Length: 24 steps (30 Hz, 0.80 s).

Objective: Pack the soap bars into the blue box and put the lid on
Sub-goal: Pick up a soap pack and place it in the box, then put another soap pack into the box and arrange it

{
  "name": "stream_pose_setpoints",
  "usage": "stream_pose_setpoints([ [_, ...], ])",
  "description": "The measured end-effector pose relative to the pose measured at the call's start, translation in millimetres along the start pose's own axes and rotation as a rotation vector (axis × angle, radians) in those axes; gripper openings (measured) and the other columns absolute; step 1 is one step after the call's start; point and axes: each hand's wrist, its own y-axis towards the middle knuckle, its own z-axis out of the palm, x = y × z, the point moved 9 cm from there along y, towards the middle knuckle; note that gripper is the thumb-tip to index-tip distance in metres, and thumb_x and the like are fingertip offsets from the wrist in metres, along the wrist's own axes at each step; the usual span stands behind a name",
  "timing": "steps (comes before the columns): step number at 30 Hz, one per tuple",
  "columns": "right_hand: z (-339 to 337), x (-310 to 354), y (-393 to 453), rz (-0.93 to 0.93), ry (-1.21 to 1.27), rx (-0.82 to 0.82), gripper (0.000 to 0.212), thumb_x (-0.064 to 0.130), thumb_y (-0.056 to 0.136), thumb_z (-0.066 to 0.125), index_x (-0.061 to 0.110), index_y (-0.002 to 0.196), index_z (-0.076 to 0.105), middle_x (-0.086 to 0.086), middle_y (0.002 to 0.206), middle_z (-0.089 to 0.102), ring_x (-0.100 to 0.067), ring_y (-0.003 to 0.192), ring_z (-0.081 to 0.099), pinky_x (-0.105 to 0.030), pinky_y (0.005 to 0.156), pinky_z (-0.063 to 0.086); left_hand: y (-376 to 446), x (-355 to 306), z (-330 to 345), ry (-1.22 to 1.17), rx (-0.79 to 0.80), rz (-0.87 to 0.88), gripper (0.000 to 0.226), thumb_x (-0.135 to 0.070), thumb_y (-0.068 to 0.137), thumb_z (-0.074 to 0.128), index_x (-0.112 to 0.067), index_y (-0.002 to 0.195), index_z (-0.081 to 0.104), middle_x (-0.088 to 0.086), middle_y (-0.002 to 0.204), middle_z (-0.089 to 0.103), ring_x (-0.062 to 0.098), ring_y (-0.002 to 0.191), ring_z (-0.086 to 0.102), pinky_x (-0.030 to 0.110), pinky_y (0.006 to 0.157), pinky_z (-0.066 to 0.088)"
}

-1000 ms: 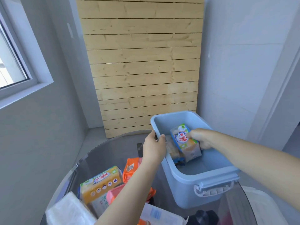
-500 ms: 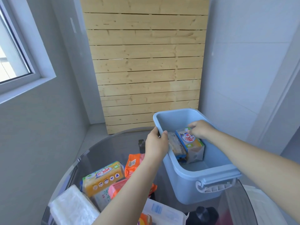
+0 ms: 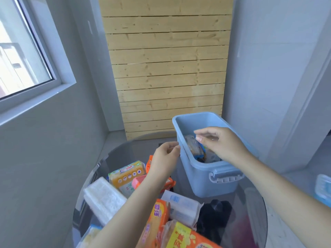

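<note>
Right hand (image 3: pixel 220 145) hangs over the blue box (image 3: pixel 206 178), right of centre in the frame, fingers loosely apart and curled, nothing in them. Below it, inside the box, wrapped soap bars (image 3: pixel 194 147) stand on edge against the left wall, likely so more can slot in beside them. Their glossy film catches the light; the print is too blurred to read.

Left hand (image 3: pixel 165 157) sits just outside the box's left rim, thumb and fingertips nearly together, empty, close to the wall but whether it touches I cannot tell. It looks placed to steady the box.

The box is smooth moulded plastic, rounded corners, a thick rolled rim and a ribbed paler handle (image 3: pixel 226 177) on the near end. It stands on a round, dark, reflective surface (image 3: pixel 249 208), glassy by its sheen.

Lower left and bottom of the frame, plenty left to pack: a yellow packet (image 3: pixel 128 174), a frosted white packet (image 3: pixel 103 199), a pale packet with blue print (image 3: pixel 182 207), and orange packets (image 3: pixel 159 222) along the bottom. All soft-edged rectangles in crinkly wrap, slippery I'd judge.

At the far right edge, a pale blue plastic piece (image 3: pixel 323 189) lies off the surface, possibly the lid; not enough shows to be sure. The box is open.
</note>
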Motion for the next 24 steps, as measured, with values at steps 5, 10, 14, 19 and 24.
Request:
stream_pose_setpoints([
  [5,18,23,-58,-0.115,0.039,0.012,0.016,0.020,0.082,0.069,0.034,0.089,0.070,0.020,0.081,0.069,0.015,0.073,0.060,-0.004,0.070,0.044,-42,10,-21,0.100,-0.009,0.039,0.017,-0.025,0.093,0.050,-0.032,0.092,0.065,-0.008,0.095,0.069,0.008,0.092,0.065,0.016,0.064,0.053],
  [10,49,18,-91,-0.150,-0.034,0.112,0.013,0.026,0.081,0.070,0.036,0.090,0.071,0.020,0.080,0.070,0.015,0.076,0.059,-0.002,0.067,0.041,-72,25,-29,0.154,0.027,0.019,0.022,-0.025,0.094,0.050,-0.020,0.104,0.069,-0.006,0.096,0.071,0.013,0.095,0.067,0.035,0.086,0.055],
  [14,75,-6,-104,-0.086,-0.066,0.241,0.012,0.028,0.080,0.071,0.037,0.089,0.070,0.020,0.083,0.071,0.013,0.079,0.061,-0.003,0.067,0.042,-87,42,-27,0.286,0.125,0.016,0.020,-0.031,0.094,0.050,-0.027,0.102,0.068,-0.017,0.085,0.066,-0.002,0.081,0.062,0.016,0.063,0.045],
  [19,98,-49,-115,0.074,-0.175,0.407,0.023,0.043,0.076,0.071,0.039,0.098,0.068,0.020,0.090,0.069,0.004,0.080,0.062,-0.013,0.068,0.047,-99,63,-22,0.435,0.257,-0.004,0.012,-0.033,0.092,0.054,-0.035,0.092,0.067,-0.021,0.076,0.066,-0.016,0.066,0.059,0.000,0.053,0.041],
  [24,111,-74,-133,0.213,-0.237,0.643,0.038,0.056,0.070,0.070,0.034,0.100,0.068,0.018,0.089,0.068,0.005,0.078,0.065,-0.014,0.067,0.049,-101,67,-24,0.449,0.255,-0.009,0.018,-0.034,0.091,0.057,-0.032,0.104,0.069,-0.022,0.084,0.067,-0.013,0.074,0.059,0.004,0.056,0.042],
])
